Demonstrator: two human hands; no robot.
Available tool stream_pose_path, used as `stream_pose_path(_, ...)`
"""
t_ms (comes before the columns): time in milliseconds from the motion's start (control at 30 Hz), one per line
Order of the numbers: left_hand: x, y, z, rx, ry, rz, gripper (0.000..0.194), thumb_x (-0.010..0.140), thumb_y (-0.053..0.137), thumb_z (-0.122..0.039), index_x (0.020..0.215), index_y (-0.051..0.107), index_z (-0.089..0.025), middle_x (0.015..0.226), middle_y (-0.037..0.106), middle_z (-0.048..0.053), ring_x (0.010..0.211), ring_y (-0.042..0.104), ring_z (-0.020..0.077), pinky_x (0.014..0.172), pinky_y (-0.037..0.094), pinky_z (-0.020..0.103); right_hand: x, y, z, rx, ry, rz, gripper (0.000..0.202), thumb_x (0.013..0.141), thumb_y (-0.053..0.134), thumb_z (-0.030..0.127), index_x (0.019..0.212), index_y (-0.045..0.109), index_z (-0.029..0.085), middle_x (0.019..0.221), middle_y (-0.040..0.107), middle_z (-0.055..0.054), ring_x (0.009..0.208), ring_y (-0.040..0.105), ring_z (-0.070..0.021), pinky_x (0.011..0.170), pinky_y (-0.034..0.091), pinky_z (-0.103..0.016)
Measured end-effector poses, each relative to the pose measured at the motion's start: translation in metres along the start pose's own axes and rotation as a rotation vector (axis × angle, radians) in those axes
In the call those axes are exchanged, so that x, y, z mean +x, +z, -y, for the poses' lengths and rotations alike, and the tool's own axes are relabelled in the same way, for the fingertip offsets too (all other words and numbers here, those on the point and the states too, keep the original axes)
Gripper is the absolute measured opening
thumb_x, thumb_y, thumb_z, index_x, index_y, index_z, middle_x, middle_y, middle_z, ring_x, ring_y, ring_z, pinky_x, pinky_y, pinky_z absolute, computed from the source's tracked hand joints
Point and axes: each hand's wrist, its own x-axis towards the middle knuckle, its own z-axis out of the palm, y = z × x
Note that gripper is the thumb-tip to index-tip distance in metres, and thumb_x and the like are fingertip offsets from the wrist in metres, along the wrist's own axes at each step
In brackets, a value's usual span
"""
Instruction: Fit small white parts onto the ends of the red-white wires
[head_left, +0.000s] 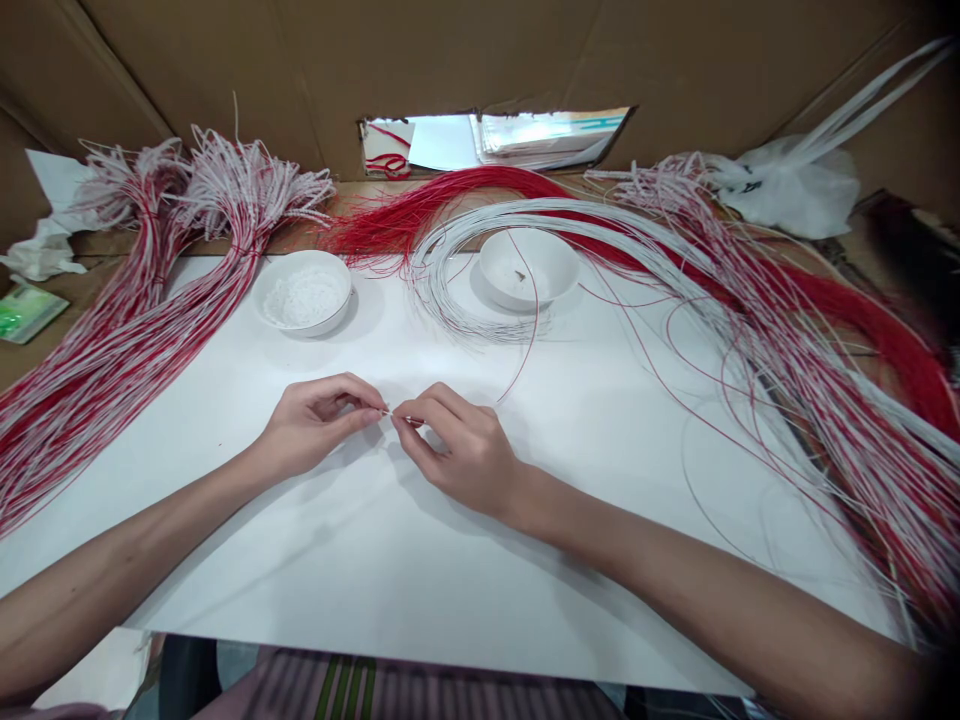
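Over the middle of the white tabletop (420,590), my left hand (315,420) and my right hand (465,440) meet fingertip to fingertip, both pinched. Between them shows a small white piece (387,412), held in my left thumb and forefinger. My right fingers close on a thin wire end whose colour I cannot make out clearly. A single red wire (534,340) arcs from behind my right hand toward the back bowl. Beyond my left hand stands a white bowl (330,322) of small white pieces (300,296). Another white bowl (559,280) sits farther right, with a small dark bit inside.
Red and white wire bundles (172,310) with frayed white ends lie along the left. White wires (637,230), red wires (465,185) and mixed bundles (810,370) curve across the back and right. A cardboard wall (315,60) with a cut-out slot and a plastic bag (802,185) stand behind.
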Motion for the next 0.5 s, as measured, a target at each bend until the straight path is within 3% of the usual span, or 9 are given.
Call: stream_pose_path(500,-0.0002,-0.0005,0.0001,0.019,0.022,0.003,0.005,0.081,0.072,-0.022,0.085,0.071,-0.019,0.085,0.069,0.005,0.081,0.063,0.0168,0.073,0.049,0.029,-0.0004,0.0003,-0.0005,0.001,-0.013,0.008,0.011,0.091,0.054,0.013,0.086,0.063,0.016,0.077,0.065,0.000,0.061,0.059,-0.0061,0.052,0.044,-0.018)
